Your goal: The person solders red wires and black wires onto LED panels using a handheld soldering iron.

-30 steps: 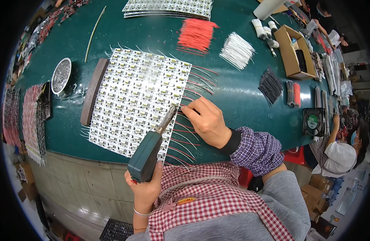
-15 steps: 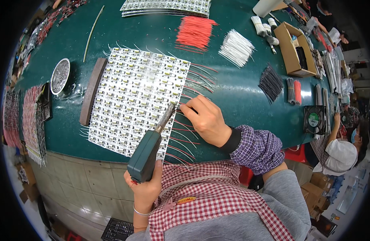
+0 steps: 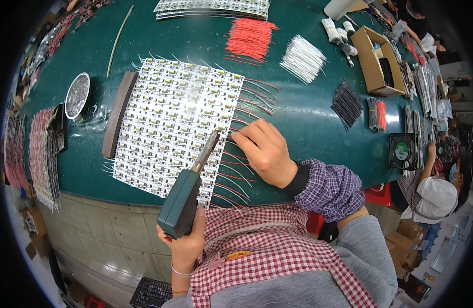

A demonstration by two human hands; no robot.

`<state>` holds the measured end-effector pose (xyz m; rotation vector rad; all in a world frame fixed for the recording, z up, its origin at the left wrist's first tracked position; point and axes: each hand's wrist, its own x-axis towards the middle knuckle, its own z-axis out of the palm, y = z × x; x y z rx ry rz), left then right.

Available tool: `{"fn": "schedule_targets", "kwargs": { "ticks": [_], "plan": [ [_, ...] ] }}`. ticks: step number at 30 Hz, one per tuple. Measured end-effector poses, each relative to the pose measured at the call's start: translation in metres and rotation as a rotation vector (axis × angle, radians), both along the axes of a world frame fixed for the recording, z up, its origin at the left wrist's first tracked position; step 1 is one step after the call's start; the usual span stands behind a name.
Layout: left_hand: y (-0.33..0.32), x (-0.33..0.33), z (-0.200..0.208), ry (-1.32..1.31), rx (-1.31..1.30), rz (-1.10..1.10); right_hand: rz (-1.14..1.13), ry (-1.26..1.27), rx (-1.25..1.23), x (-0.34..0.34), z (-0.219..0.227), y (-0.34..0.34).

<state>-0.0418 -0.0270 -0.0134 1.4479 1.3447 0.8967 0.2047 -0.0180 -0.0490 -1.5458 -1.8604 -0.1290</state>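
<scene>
My left hand (image 3: 187,242) is wrapped round the dark green body of a soldering gun (image 3: 179,205). Its metal tip is over the white circuit board panel (image 3: 169,118), a little inside the right edge. Rows of small components cover this panel. Red and white wires (image 3: 236,174) stick out along its right edge, and thin pale leads show on the left. Beside that right edge, my right hand (image 3: 267,154) is closed in a pinch among the wires. What its fingertips hold is too small to make out.
A brown bar (image 3: 118,115) lies along the panel's left side, near a white bowl (image 3: 77,96). Beyond are red wires (image 3: 250,41), white wires (image 3: 303,59) and dark wires (image 3: 346,105). A cardboard box (image 3: 372,64) and a fan (image 3: 402,152) stand right. Another person (image 3: 436,197) sits far right.
The soldering gun has drawn slightly left, its tip now farther from my right fingertips. My right hand stays pinched by the panel's edge, almost unmoved.
</scene>
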Motion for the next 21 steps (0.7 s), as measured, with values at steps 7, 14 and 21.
{"fn": "schedule_targets", "kwargs": {
  "ticks": [7, 14, 21],
  "plan": [
    [-0.005, -0.006, 0.003, 0.091, 0.045, -0.048, 0.049, 0.087, -0.062, -0.011, -0.006, -0.010],
    [-0.006, -0.008, -0.001, 0.140, 0.156, -0.079, 0.059, 0.079, -0.075, -0.012, -0.010, -0.008],
    [-0.003, -0.006, 0.000, 0.061, 0.063, -0.076, 0.057, 0.081, -0.077, -0.012, -0.012, -0.007]
  ]
}}
